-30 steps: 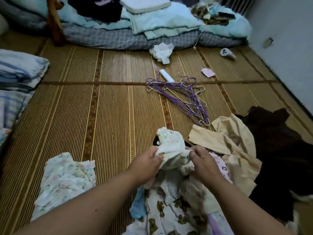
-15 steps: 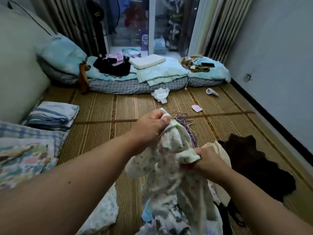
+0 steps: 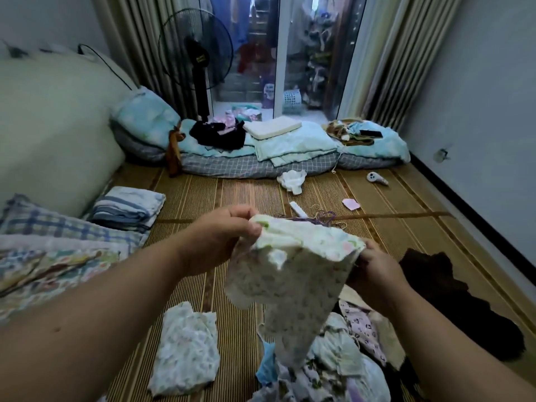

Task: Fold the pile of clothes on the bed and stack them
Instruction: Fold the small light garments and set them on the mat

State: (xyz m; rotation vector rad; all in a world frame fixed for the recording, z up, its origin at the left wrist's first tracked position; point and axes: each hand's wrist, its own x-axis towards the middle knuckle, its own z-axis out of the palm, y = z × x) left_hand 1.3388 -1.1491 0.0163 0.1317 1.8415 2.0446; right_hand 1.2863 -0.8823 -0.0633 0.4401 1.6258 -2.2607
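Note:
I hold a small white garment with a pale floral print (image 3: 295,282) up in the air over the woven mat. My left hand (image 3: 223,236) pinches its upper left corner. My right hand (image 3: 377,268) grips its upper right corner, partly hidden behind the cloth. The garment hangs down, its lower end reaching the loose pile of clothes (image 3: 333,369) at the bottom right. A folded floral piece (image 3: 185,349) lies on the mat to the lower left of the pile.
A dark garment (image 3: 452,300) lies on the mat at right. Purple hangers (image 3: 322,217) show just beyond the held cloth. Folded striped towels (image 3: 127,207) and bedding (image 3: 52,256) sit at left. A low mattress with blankets (image 3: 261,161) and a standing fan (image 3: 200,68) fill the far end.
Both hands lifted the floral garment off the pile and pulled its top edge apart sideways. The head view tilted up from the mat to the far end of the room.

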